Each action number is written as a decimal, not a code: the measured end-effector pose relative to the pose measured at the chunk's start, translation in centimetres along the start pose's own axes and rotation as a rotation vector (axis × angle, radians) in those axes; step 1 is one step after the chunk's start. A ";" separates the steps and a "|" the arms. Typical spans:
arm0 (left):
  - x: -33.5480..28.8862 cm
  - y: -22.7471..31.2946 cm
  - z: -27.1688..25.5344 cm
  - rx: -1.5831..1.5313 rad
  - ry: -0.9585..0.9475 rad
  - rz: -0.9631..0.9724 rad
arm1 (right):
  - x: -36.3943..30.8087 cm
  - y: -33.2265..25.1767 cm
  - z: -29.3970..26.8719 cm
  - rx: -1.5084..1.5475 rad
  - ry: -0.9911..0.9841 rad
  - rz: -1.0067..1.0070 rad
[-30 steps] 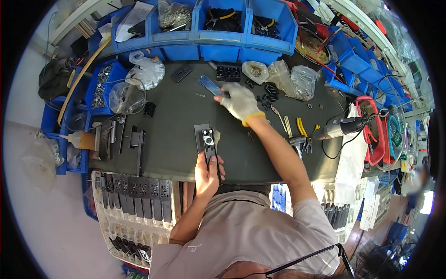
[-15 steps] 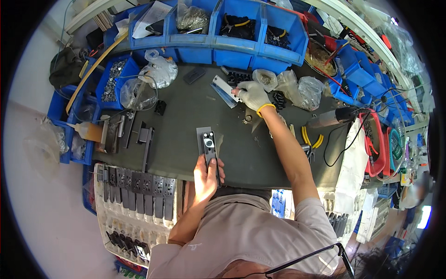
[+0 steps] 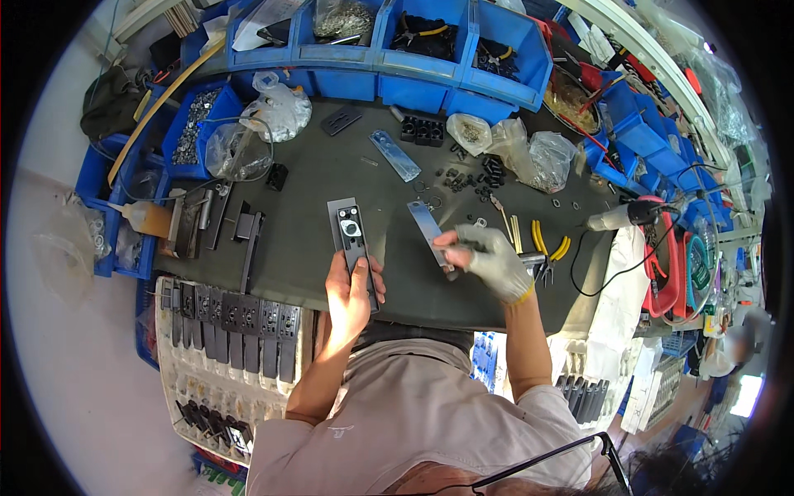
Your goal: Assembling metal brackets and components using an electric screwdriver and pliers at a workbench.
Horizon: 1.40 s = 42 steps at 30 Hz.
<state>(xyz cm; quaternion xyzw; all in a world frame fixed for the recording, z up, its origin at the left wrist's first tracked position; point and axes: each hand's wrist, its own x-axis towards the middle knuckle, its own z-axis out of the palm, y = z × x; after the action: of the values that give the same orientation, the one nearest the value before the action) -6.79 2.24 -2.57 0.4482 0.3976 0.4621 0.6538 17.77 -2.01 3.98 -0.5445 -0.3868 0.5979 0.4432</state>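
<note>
My left hand [image 3: 351, 291] is wrapped round a long black metal bracket [image 3: 353, 245] with a pale oval piece and small round studs near its far end. A flat grey plate [image 3: 335, 217] lies along the bracket's left side in the same grip. My right hand [image 3: 496, 263], in a pale glove with bare fingertips and a yellow cuff, pinches a flat shiny metal strip [image 3: 425, 225]. The strip slants just right of the bracket, apart from it. A second bluish metal strip [image 3: 394, 155] lies on the dark mat [image 3: 310, 194] farther off.
Small black parts [image 3: 492, 169] and rings lie scattered beyond my right hand. Yellow-handled pliers [image 3: 542, 248] and a corded power tool [image 3: 612, 217] are at the right. Blue bins [image 3: 343, 58] line the back. A tray of black parts [image 3: 223, 364] sits at the lower left.
My right hand has come back toward me from the far strips, bringing one strip beside the bracket. The view has shifted slightly; my left hand keeps its hold.
</note>
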 end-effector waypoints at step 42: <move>-1.4 3.0 2.8 0.170 -0.326 -0.354 | 1.5 1.9 6.3 -0.237 0.213 -0.118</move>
<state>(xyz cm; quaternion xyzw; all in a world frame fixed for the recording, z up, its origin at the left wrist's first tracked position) -5.28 0.80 1.23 0.4935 0.3965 0.2271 0.7400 11.31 -1.05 2.42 -0.6295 -0.4367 0.4599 0.4490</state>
